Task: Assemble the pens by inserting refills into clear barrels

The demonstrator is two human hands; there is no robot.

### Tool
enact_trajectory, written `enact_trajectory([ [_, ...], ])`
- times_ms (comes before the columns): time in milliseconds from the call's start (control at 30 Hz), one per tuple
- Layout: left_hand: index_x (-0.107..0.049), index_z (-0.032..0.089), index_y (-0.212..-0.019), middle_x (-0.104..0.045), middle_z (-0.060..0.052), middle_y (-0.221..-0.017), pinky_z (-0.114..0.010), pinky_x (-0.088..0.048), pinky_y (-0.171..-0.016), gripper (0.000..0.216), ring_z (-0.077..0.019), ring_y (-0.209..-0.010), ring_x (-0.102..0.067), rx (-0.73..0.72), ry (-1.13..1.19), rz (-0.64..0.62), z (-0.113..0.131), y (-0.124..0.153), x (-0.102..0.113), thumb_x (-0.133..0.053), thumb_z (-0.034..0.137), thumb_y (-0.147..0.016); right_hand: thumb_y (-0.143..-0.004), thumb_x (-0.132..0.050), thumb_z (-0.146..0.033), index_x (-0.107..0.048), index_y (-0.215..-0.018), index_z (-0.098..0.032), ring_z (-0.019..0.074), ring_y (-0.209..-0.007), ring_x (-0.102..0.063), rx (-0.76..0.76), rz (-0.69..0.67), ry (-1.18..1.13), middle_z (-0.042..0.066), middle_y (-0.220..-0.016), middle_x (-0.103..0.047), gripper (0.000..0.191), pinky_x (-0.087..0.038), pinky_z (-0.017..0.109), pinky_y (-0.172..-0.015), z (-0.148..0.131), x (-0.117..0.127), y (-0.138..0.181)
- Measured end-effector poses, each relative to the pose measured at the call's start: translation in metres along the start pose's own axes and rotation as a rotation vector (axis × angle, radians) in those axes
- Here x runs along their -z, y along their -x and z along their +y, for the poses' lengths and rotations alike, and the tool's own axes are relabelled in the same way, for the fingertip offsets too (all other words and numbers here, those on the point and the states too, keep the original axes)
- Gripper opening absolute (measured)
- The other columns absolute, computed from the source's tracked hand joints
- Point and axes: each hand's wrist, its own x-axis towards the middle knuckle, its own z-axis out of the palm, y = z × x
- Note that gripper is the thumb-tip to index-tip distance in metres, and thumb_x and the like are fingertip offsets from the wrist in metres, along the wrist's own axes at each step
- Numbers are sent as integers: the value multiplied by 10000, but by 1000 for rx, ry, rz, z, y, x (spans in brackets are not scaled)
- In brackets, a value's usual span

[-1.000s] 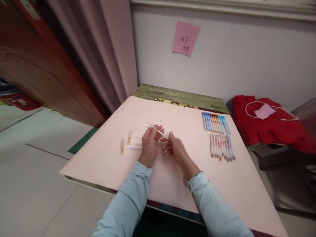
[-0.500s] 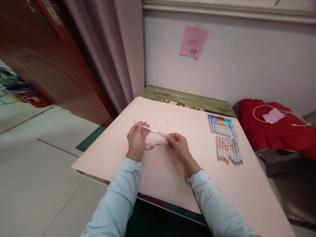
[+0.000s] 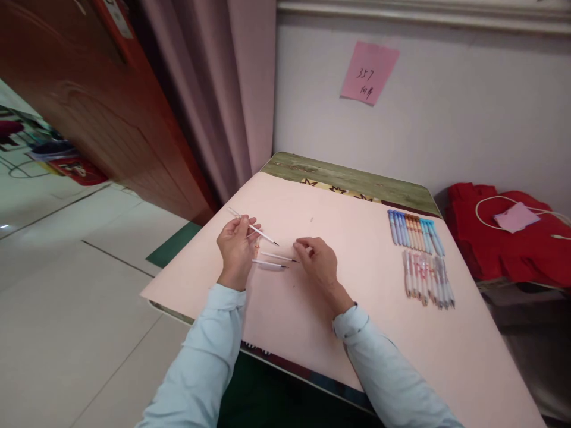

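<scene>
My left hand (image 3: 236, 246) pinches a slim white pen refill (image 3: 264, 235) between thumb and fingers. Its dark tip points right, and its clear end sticks out past the thumb. Close to that tip, my right hand (image 3: 319, 258) has thumb and index finger pressed together; whatever is between them is too small to make out. Two more items lie on the pale pink table cover below the held one: a white refill (image 3: 279, 257) and another white refill (image 3: 270, 264), both with dark tips to the right. My left hand partly hides an orange-marked bit (image 3: 257, 247) beside them.
To the right lie a row of blue and brown pens (image 3: 414, 232) and a row of clear pens (image 3: 428, 279). Past the table (image 3: 357, 172) is red cloth (image 3: 473, 232) with a white cable. A wooden door (image 3: 147, 119) and a curtain (image 3: 245, 77) stand at left.
My right hand has come away from the refill's tip, baring its dark point. My left hand still holds the refill, now tilted more steeply. The view has shifted slightly left.
</scene>
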Motion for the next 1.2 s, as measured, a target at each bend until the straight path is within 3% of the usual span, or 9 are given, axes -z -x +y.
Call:
enact_trajectory([
  [100, -642, 132, -915, -719, -74, -883, -338, -582, -777, 242, -155, -741, -707, 64, 44, -64, -3, 4, -7, -766, 284, -773, -866, -642, -430, -743, -1006, -246, 130, -648, -605, 55, 7, -134, 9, -913, -741, 253, -487, 271, -700, -4, 0, -3],
  [233, -636, 128, -901, -722, -86, -883, -357, -575, -814, 246, -169, -761, -712, 134, 68, -127, -8, 11, -18, -771, 276, -758, -856, -653, -406, -749, -954, -267, 142, -657, -629, 44, -44, -180, -25, -802, -745, 195, -479, 260, -675, -10, -4, -6],
  [367, -637, 147, -931, -724, -93, -924, -362, -565, -788, 262, -171, -756, -697, 50, -100, -109, -2, 7, -10, -709, 361, -798, -877, -612, -345, -744, -851, -260, 145, -674, -625, 28, -13, -84, -26, -769, -730, 159, -446, 256, -664, -1, 8, -8],
  [467, -678, 177, -899, -727, -87, -882, -388, -531, -784, 211, -219, -794, -677, -181, -656, -52, 7, 2, 3, -656, 367, -810, -879, -601, -301, -745, -840, -266, 146, -729, -619, -30, -12, 113, -14, -856, -727, 153, -407, 259, -661, 8, 20, -11],
  [567, -724, 198, -792, -724, -115, -863, -440, -478, -819, 157, -320, -927, -651, -343, -1363, -171, 10, 9, 8, -644, 333, -789, -884, -589, -263, -750, -829, -275, 151, -828, -619, -46, -79, 246, -3, -944, -713, 170, -374, 256, -660, 10, 21, -11],
  [667, -742, 174, -796, -719, -163, -884, -450, -449, -801, 215, -357, -947, -636, -392, -1703, -287, 3, 22, 5, -574, 303, -832, -891, -588, -256, -755, -837, -281, 152, -856, -610, -10, -142, 274, 2, -929, -702, 177, -360, 252, -654, 7, 12, -8],
  [833, -729, 150, -817, -702, -207, -842, -446, -427, -753, 247, -384, -902, -627, -438, -1779, -260, -10, 27, 4, -546, 308, -864, -908, -573, -243, -759, -837, -278, 154, -858, -608, 64, -178, 256, 6, -925, -702, 201, -374, 256, -666, 9, 4, -2],
  [1000, -699, 187, -830, -700, -176, -831, -404, -421, -743, 133, -352, -883, -615, -514, -1707, -250, -12, 21, 7, -587, 258, -825, -904, -577, -227, -762, -848, -278, 151, -866, -620, 81, -212, 179, 6, -951, -704, 199, -417, 253, -718, 13, 8, -1],
  [1200, -698, 194, -854, -701, -180, -872, -406, -429, -752, 162, -352, -895, -623, -498, -1720, -282, -14, 16, 4, -569, 289, -831, -888, -612, -277, -748, -946, -241, 152, -796, -641, 67, -141, 39, 32, -971, -723, 153, -463, 263, -732, 22, 38, 11],
])
